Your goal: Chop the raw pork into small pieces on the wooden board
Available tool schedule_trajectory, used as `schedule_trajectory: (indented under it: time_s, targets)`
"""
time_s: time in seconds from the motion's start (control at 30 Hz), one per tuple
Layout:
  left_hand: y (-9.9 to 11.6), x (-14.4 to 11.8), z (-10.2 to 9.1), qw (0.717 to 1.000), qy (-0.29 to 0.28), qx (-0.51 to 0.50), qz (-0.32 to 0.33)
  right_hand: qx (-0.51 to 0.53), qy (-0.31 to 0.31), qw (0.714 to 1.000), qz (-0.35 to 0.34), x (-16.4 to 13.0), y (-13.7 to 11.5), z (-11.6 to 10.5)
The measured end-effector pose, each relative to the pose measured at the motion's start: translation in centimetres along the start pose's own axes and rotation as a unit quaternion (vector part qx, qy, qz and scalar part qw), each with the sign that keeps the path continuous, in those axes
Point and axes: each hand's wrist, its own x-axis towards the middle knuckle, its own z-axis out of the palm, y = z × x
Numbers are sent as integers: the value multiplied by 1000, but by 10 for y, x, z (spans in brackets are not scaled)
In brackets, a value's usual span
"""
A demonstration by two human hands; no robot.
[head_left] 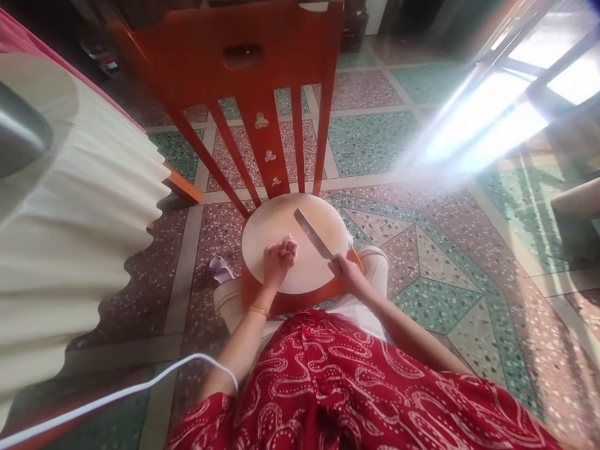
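A round pale cutting board (262, 228) lies on the seat of a red-brown wooden chair (248, 56). My right hand (347, 272) is closed around the handle of a cleaver (313, 234), whose long rectangular blade slants up and left over the board. On the board's left half, my left hand (276, 265) is closed on a pinkish lump (289, 245) that looks like raw meat. The blade is apart from the left hand. Fingers hide part of the lump, so its full shape cannot be made out.
A table with a cream pleated cloth (107, 206) stands at the left, with a grey metal object (21, 128) on it. A white cable (140, 387) crosses at lower left. Sunlight glares from the doorway (506, 112) at right. A lilac shoe (220, 269) shows beside the chair.
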Motion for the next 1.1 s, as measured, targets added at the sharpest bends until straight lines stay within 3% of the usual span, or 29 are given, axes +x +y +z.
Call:
schedule_trajectory:
  time_s: [0.07, 0.23, 0.43, 0.57, 0.73, 0.83, 1.0, 1.1]
  targets:
    - [3, -3, -1, 999, 23, 8, 32, -43, -28, 999, -18, -8, -12, -3]
    - [4, -3, -3, 998, 0, 12, 66, -134, -103, 984, -50, -19, -29, 2]
    - [6, -3, 4, 996, 6, 31, 85, -236, -164, 958, -17, -17, -46, 0]
    - [5, 2, 8, 994, 1, 28, 101, -270, -200, 942, 2, 6, -64, -4]
    - [-3, 7, 14, 993, -8, 25, 119, -273, -196, 941, -26, 61, -83, 18]
    - [-5, 6, 16, 993, -11, 40, 108, -266, -195, 943, -38, 66, -77, 22]
    - [-5, 5, 19, 995, -8, 40, 92, -273, -240, 931, 13, 19, -40, -7]
    - [-7, 5, 21, 996, -3, 26, 89, -293, -244, 924, 22, 23, -36, -4]
